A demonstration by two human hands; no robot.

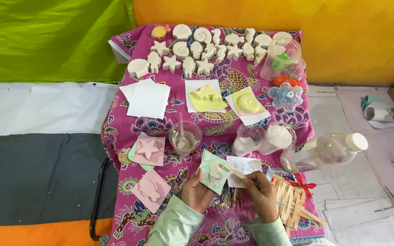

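A person's left hand (197,193) grips a pale green seahorse mould (214,172) by its lower edge, at about 6 o'clock on the table, while the right hand (261,193) pinches a thin wooden stick (233,170) whose tip rests on the mould's filled cavity. Just beyond the mould, at 1 o'clock from it, lies a white paper sheet (247,166) with pale smears. A clear plastic cup (185,136) holding a spoon stands at 11 o'clock from the hands, and two pink moulds, a starfish mould (149,150) and a fish mould (151,190), lie at 9 to 10 o'clock. Two clear cups of white powder (265,138) sit at 1 o'clock, with a plastic bottle (327,149) lying on its side at 2 o'clock and a bundle of wooden craft sticks (292,202) at 3 o'clock, just beside the right wrist. At 12 o'clock, rows of white plaster sea shapes (201,48) fill the far edge, with yellow moulds (226,101) on paper squares nearer. Everything rests on a magenta patterned cloth (128,123) over a small table, against green and orange fabric backdrops (270,27).
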